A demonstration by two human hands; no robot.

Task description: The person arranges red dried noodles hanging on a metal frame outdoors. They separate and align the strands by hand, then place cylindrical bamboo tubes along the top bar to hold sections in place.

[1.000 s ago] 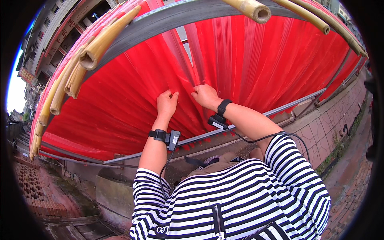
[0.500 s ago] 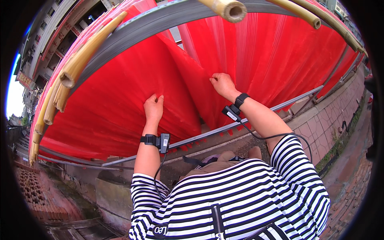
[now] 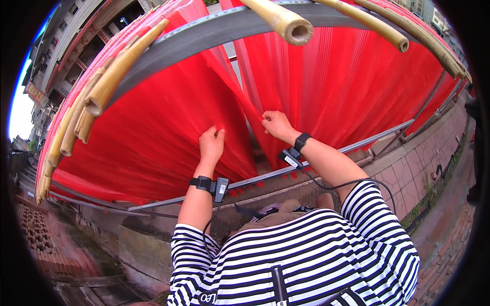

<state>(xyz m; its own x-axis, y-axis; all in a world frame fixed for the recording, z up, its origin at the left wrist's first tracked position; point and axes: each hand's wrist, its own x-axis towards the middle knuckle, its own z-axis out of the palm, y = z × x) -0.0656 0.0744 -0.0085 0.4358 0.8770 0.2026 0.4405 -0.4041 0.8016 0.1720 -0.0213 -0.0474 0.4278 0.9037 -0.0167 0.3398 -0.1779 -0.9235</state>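
Note:
Red sheeting point(image 3: 332, 86), thin and hanging in long folds, spreads in front of me, with a narrow gap between two panels near the middle. My left hand point(image 3: 212, 143) pinches a fold of the sheet left of that gap. Higher and to the right, my right hand point(image 3: 276, 125) has its fingers closed on the sheet edge beside the gap. Both wrists wear black straps with small cabled devices.
Bamboo poles point(image 3: 278, 23) jut over a curved grey bar point(image 3: 153, 61) above. A metal rail point(image 3: 357, 145) runs below the sheeting. Beyond are a pink paved walkway point(image 3: 411, 178), brickwork point(image 3: 43, 239) at lower left and buildings point(image 3: 81, 46) at upper left.
My hands spread apart, pulling the fold wider, then came closer again and a little lower than half a second ago. The left-hand panel looks less pleated than one second ago.

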